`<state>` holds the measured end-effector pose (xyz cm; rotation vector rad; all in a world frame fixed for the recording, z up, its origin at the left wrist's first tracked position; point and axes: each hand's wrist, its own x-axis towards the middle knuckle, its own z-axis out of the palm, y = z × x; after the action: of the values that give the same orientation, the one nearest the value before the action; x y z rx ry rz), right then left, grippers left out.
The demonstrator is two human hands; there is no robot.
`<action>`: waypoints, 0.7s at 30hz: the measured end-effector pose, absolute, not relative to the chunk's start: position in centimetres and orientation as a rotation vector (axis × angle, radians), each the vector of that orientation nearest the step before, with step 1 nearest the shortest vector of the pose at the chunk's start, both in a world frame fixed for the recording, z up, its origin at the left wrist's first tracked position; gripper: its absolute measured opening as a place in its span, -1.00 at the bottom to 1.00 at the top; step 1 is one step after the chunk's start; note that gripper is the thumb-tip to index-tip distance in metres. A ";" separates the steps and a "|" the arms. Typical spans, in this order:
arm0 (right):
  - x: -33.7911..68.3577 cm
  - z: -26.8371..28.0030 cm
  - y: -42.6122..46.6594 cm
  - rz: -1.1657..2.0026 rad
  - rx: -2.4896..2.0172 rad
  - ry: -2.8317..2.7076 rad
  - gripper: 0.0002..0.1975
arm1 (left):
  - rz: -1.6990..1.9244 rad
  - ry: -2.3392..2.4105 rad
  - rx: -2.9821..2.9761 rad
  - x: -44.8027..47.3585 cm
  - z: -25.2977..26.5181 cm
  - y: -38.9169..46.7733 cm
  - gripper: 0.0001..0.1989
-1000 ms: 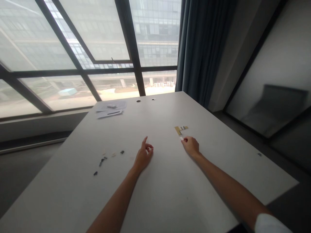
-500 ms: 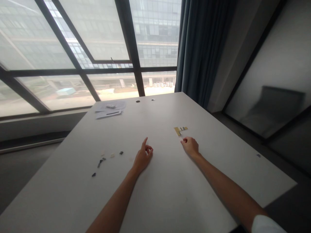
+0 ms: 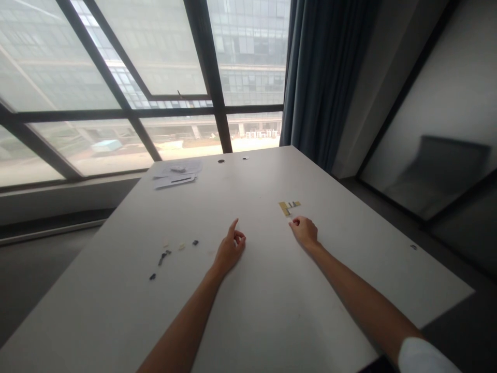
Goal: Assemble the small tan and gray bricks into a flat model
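My right hand [image 3: 305, 230] is pinched at the fingertips on a small whitish piece [image 3: 290, 220], mostly hidden by the fingers. Just beyond it, small flat yellow pieces [image 3: 283, 206] with white and dark ones form an L shape on the white table [image 3: 264, 290]. To the left, my left hand [image 3: 230, 248] rests on the tabletop, index finger stretched out and the others loosely curled, with nothing visible in it. Farther left lie loose small pieces: a dark one [image 3: 195, 242], a pale yellow one [image 3: 181, 246], a dark elongated one [image 3: 161, 258] and another dark one [image 3: 152, 277].
Papers [image 3: 176, 178] with a small white object on top lie at the far left of the table. A dark round disc [image 3: 221, 161] is near the far edge, and a small dark item [image 3: 413, 247] near the right edge. Windows and a blue curtain [image 3: 314, 77] stand beyond.
The view has shifted very slightly. Both hands keep nearly the same pose and place, and the pieces on the table have not visibly moved.
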<state>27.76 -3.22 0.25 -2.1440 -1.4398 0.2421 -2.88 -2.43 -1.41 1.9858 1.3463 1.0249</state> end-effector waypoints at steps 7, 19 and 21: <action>27.8 0.1 -3.2 0.232 -2.132 -1.444 -0.83 | 1.015 1.342 2.008 -2.8 -1.1 -2.6 -0.27; 27.8 -0.1 -3.3 0.221 -2.133 -1.448 -0.83 | 0.970 1.330 2.044 -2.8 -1.1 -2.6 -0.30; 27.8 -0.1 -3.3 0.225 -2.131 -1.453 -0.83 | 0.957 1.325 2.046 -2.9 -1.1 -2.6 -0.30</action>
<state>27.84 -3.26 -0.13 -2.1309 -1.4530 0.2246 -2.85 -2.58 -1.10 2.0461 1.3248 0.9573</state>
